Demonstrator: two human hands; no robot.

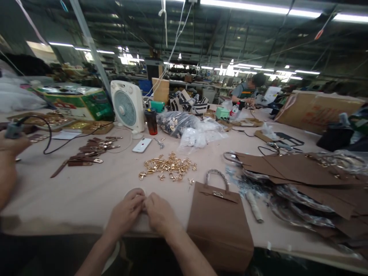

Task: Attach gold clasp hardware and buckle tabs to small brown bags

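My left hand [126,211] and my right hand [160,215] meet at the table's front edge, fingertips pinched together. Whatever lies between them is hidden by the fingers; only a thin pale edge shows by the left fingers. Just beyond my hands lies a loose pile of small gold metal fittings [171,165]. A brown handbag [220,226] rests beside my right forearm, its wrapped handle [216,171] standing up and a metal clasp [217,194] near its top. A few single fittings [190,181] lie between the pile and the bag.
Brown bag pieces in plastic [299,180] fill the right side, near a rolled grey tube [254,207]. Brown leather tabs [86,153], a phone [142,145], a fan [127,105] and a cup [151,122] stand left. Another person's hand [10,153] holds a corded grey device at far left.
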